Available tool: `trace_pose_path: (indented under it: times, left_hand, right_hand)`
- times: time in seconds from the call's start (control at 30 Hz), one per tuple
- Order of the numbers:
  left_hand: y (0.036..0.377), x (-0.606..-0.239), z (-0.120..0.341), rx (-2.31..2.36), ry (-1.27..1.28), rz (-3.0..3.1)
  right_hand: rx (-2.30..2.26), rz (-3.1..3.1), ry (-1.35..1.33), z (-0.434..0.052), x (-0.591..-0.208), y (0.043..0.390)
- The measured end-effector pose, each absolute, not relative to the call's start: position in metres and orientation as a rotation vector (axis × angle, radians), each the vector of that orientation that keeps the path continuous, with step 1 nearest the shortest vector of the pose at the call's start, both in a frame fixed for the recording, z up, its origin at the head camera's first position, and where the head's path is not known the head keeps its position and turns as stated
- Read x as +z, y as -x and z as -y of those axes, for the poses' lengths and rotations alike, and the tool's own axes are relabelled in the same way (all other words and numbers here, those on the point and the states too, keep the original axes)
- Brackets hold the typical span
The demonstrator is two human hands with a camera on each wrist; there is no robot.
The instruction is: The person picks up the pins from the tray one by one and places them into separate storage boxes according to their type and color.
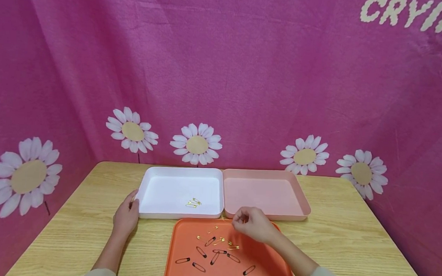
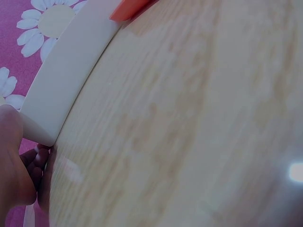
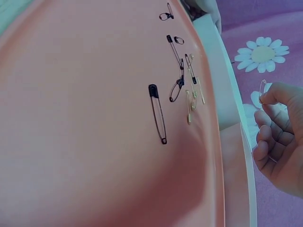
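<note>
My left hand (image 1: 132,202) grips the front left corner of a white tray (image 1: 153,213); in the left wrist view the thumb and curled fingers of this hand (image 2: 26,151) sit at that tray corner (image 2: 61,90). Two or three gold safety pins (image 1: 193,203) lie inside the white tray. My right hand (image 1: 240,218) hovers over the far edge of an orange tray (image 1: 173,252), beside a pink tray (image 1: 303,205). In the right wrist view that hand (image 3: 266,101) pinches a small pale safety pin (image 3: 263,87). Several black and gold safety pins (image 1: 215,251) lie scattered on the orange tray (image 3: 85,123).
The trays stand on a wooden table (image 1: 350,245) with bare wood left and right of them. A pink cloth with white daisies (image 1: 246,93) closes in the back and both sides.
</note>
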State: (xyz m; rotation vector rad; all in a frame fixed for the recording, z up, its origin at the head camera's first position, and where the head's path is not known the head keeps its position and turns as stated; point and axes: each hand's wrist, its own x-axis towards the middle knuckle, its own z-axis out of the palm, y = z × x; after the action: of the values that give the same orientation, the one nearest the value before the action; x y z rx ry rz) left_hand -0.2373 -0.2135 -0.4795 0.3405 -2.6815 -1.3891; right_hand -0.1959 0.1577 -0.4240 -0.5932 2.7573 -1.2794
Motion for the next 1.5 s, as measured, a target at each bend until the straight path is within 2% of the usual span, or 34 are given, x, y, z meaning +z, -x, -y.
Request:
trace_pose_path:
  times: [1.5]
  left_hand:
    - [0.238,-0.477,0.212,-1.397,-0.35,2.69]
  right_hand:
    - [-1.241,-2.754,0.543,-0.125,-0.414,0.24]
